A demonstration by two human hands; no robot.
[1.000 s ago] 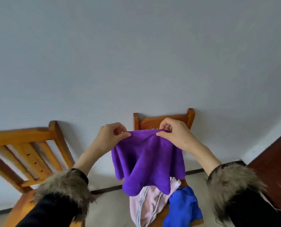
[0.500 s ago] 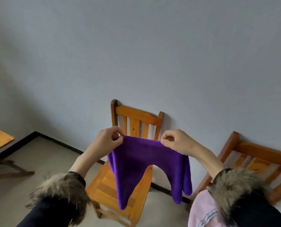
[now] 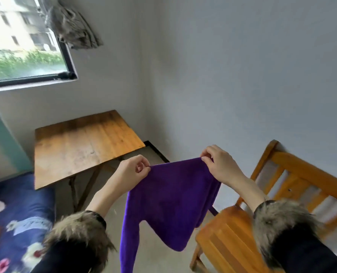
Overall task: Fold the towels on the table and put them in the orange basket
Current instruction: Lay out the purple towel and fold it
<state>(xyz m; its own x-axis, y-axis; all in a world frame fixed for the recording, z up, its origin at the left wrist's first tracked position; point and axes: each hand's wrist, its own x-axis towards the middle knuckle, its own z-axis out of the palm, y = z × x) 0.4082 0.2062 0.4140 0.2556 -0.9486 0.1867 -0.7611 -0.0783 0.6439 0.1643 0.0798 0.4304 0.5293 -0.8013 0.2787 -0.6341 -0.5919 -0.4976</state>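
Both hands hold a purple towel (image 3: pixel 171 198) up in the air by its top edge: the left hand (image 3: pixel 131 172) has its grip pinched on one corner, the right hand (image 3: pixel 219 166) on the other. The towel hangs between a wooden counter (image 3: pixel 81 142) and a wooden chair (image 3: pixel 232 239).

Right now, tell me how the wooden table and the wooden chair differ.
The wooden table stands by the window wall, left of the purple towel; the wooden chair stands right of it, against the other wall. The table's top is darker, worn brown; the chair is a brighter orange. The table has a flat plain top; the chair has a slatted back. Both are wood and carry nothing in view.
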